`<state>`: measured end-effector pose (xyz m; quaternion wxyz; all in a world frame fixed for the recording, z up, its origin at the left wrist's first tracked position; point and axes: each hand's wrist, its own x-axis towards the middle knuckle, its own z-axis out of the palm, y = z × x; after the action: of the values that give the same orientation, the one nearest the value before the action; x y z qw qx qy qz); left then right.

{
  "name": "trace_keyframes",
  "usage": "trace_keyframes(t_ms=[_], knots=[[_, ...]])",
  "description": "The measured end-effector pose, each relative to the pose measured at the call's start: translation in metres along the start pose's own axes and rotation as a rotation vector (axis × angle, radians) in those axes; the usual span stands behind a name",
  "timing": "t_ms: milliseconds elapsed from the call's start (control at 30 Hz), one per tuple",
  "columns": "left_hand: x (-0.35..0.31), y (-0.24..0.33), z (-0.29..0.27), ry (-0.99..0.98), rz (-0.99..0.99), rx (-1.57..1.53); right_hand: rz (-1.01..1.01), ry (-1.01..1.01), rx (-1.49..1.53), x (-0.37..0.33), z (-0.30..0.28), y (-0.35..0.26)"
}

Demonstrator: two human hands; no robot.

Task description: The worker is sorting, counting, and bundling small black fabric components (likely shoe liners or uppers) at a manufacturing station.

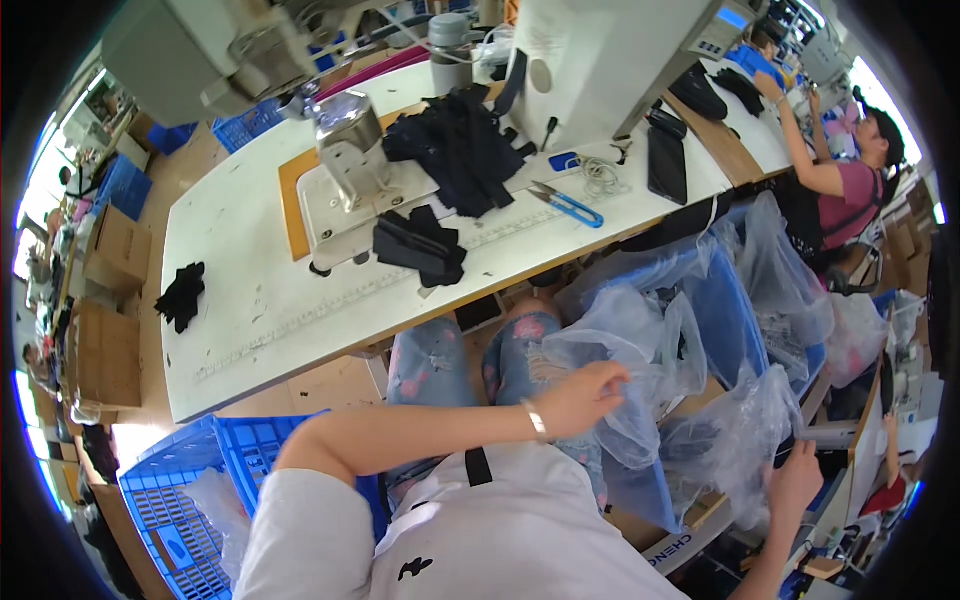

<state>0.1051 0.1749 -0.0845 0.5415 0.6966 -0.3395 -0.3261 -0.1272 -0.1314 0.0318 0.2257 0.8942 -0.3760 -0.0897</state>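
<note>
Over my lap, my left hand (588,398) has its fingers closed at the edge of a clear plastic bag (625,335), which spills over a blue crate (722,305) on my right. Farther right and lower, my right hand (797,480) is closed against a second crumpled clear plastic bag (735,435). A small dark piece shows beside its fingers; I cannot make out what it is. On the white sewing table (270,335) lie a heap of black fabric pieces (460,150), a smaller black stack (420,245) near the machine foot, and a lone black piece (181,297) at the left.
A sewing machine (585,70) stands on the table's far side. Blue-handled thread snips (570,206) and a black phone (667,165) lie near its base. Another blue crate (180,510) sits to my left. A co-worker (845,200) sits at a table to the right.
</note>
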Motion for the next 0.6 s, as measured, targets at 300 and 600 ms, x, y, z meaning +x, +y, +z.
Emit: trace_keyframes(t_ms=[300,600], knots=[[-0.163,0.017,-0.149,0.185,-0.148,0.244,-0.067,-0.143,-0.118,0.023,-0.136,0.001],[-0.198,-0.005,-0.142,0.312,0.108,0.122,-0.967,-0.617,1.383,0.021,-0.184,-0.248]])
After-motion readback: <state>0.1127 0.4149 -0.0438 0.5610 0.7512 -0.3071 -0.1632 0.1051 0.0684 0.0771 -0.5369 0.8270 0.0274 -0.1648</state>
